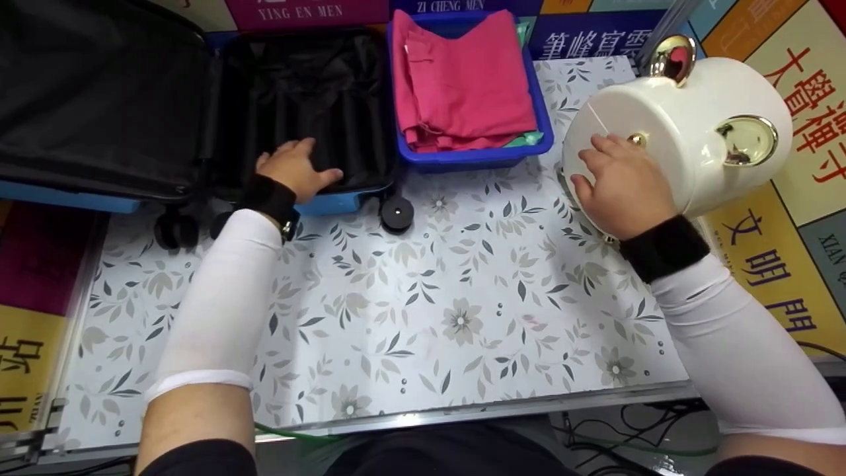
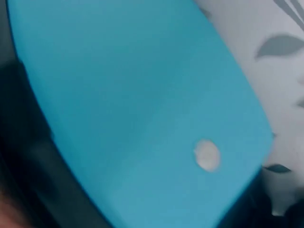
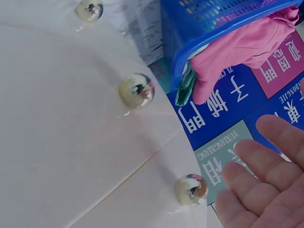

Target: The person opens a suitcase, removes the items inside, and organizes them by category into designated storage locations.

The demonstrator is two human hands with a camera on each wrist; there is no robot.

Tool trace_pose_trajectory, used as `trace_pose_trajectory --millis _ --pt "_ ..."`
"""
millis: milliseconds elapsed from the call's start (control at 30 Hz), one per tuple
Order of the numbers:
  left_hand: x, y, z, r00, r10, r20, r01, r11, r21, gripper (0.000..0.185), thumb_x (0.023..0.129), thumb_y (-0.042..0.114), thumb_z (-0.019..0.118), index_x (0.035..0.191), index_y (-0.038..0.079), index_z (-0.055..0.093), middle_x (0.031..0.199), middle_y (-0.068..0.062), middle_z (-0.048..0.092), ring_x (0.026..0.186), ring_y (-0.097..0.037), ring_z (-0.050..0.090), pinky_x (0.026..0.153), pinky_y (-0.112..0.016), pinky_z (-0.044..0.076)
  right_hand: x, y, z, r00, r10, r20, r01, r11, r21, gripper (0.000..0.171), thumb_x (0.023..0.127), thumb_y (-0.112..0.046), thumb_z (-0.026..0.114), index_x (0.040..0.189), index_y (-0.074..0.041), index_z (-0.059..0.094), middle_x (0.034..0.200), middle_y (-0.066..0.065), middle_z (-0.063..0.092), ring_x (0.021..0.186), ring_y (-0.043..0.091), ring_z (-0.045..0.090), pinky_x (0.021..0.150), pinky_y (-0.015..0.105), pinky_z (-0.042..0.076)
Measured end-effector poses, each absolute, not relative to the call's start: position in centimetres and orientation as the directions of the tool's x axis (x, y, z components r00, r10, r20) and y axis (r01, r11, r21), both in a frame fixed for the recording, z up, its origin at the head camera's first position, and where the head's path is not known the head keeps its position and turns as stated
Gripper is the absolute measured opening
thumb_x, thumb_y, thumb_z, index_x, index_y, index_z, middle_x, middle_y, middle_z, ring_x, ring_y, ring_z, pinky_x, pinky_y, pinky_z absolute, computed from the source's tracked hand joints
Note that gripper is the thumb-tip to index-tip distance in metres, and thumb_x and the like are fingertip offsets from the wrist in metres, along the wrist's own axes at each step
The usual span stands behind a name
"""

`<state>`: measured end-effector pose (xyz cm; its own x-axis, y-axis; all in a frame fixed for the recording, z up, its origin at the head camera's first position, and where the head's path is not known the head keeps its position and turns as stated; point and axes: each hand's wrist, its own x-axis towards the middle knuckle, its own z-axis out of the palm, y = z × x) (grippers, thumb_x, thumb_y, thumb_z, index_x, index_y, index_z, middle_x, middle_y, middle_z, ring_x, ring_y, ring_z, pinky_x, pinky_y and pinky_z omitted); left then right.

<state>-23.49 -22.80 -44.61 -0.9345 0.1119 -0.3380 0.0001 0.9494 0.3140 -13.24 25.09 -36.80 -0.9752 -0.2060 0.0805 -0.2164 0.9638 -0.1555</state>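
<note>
Head view high, facing down over worktop (image 1: 423, 311). Left wrist view very close on blue suitcase shell (image 2: 142, 109), blurred. Right wrist view close on white container (image 3: 61, 142); blue basket (image 3: 190, 38) shared with head view.

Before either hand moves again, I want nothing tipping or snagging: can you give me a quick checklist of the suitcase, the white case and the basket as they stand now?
1. Suitcase lying open on the table: ok.
2. Left hand on the suitcase's near edge, fingers relaxed over the black lining: ok.
3. Right hand flat against the white round case, fingers straight, no grip: ok, but it only steadies the case.
4. White round case at the table's right edge, lying on its side: cannot tell whether it rests firmly.
5. Blue basket holding folded pink clothes, apart from both hands: ok.
6. Suitcase compartment free of things: cannot tell, the lining is dark.
</note>
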Motion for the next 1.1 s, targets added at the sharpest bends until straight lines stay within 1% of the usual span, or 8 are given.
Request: trace_pose_trajectory --millis 133,267,367,433,567,800,933,1100 --pt "-23.7 -22.0 -44.5 -0.935 0.119 -0.335 0.014 0.954 0.299 0.102 0.098 0.072 0.054 0.170 0.012 0.016 0.174 -0.022 0.022 0.162 -0.044 0.016 0.131 -0.064 0.006 -13.2 24.8 -37.7 -0.983 -0.149 0.105 -0.164 0.975 -0.152 0.035 0.099 -0.013 0.063 0.128 0.004 0.069 0.131 0.028 0.067 0.117 0.054 0.062 0.100 0.067 0.048" --pt "-23.9 -22.1 -44.6 -0.946 0.108 -0.304 0.015 0.955 0.295 0.100 0.098 0.070 0.056 0.170 0.012 0.018 0.174 -0.023 0.020 0.162 -0.049 0.012 0.131 -0.065 0.004 -13.5 24.9 -39.2 -0.992 -0.095 0.088 -0.105 0.988 -0.113 0.026 0.097 -0.006 0.058 0.118 0.006 0.067 0.119 0.028 0.065 0.098 0.056 0.063 0.080 0.071 0.052" --pt "-23.9 -22.4 -44.8 -0.954 0.106 -0.279 0.020 0.955 0.295 0.100 0.098 0.070 0.056 0.170 0.013 0.019 0.174 -0.024 0.019 0.161 -0.050 0.009 0.130 -0.065 0.003 -13.8 25.3 -40.3 -0.994 -0.066 0.090 -0.075 0.992 -0.099 0.021 0.096 -0.001 0.050 0.108 0.009 0.065 0.110 0.029 0.063 0.091 0.055 0.062 0.072 0.071 0.052" --pt "-23.9 -22.5 -44.9 -0.959 0.108 -0.264 0.026 0.955 0.296 0.099 0.098 0.071 0.056 0.170 0.013 0.019 0.174 -0.024 0.018 0.161 -0.051 0.009 0.130 -0.066 0.003 -14.1 25.5 -40.9 -0.994 -0.055 0.093 -0.065 0.992 -0.107 0.021 0.096 0.001 0.045 0.104 0.010 0.063 0.106 0.030 0.061 0.090 0.055 0.061 0.072 0.070 0.052" --pt "-23.8 -22.4 -44.9 -0.966 0.102 -0.236 0.032 0.959 0.282 0.099 0.098 0.072 0.054 0.170 0.014 0.019 0.175 -0.022 0.015 0.162 -0.051 0.006 0.130 -0.065 0.002 -14.7 25.6 -41.4 -0.997 -0.040 0.066 -0.049 0.990 -0.132 0.025 0.099 0.001 0.040 0.107 0.011 0.062 0.107 0.032 0.061 0.097 0.055 0.061 0.080 0.068 0.052" --pt "-23.8 -22.1 -44.7 -0.973 0.099 -0.210 0.039 0.961 0.272 0.101 0.096 0.077 0.052 0.170 0.016 0.019 0.176 -0.020 0.014 0.162 -0.049 0.003 0.131 -0.064 0.000 -14.9 25.4 -41.6 -0.998 -0.022 0.057 -0.030 0.989 -0.145 0.026 0.097 0.001 0.040 0.107 0.014 0.060 0.105 0.034 0.061 0.099 0.055 0.060 0.085 0.067 0.050" --pt "-23.9 -22.2 -44.7 -0.972 0.097 -0.215 0.037 0.963 0.268 0.103 0.096 0.078 0.051 0.170 0.015 0.018 0.176 -0.020 0.013 0.162 -0.050 0.002 0.131 -0.065 0.000 -14.6 24.7 -41.6 -0.999 -0.029 0.043 -0.035 0.989 -0.146 0.027 0.097 -0.001 0.042 0.108 0.015 0.061 0.105 0.035 0.060 0.098 0.055 0.061 0.085 0.067 0.050" --pt "-23.9 -22.0 -44.7 -0.971 0.098 -0.216 0.036 0.962 0.271 0.103 0.096 0.077 0.052 0.170 0.015 0.018 0.176 -0.021 0.012 0.162 -0.050 0.002 0.130 -0.065 0.000 -14.0 23.1 -41.5 -0.998 -0.046 0.034 -0.050 0.988 -0.146 0.026 0.098 -0.003 0.045 0.108 0.013 0.062 0.104 0.033 0.062 0.093 0.056 0.063 0.078 0.067 0.052"
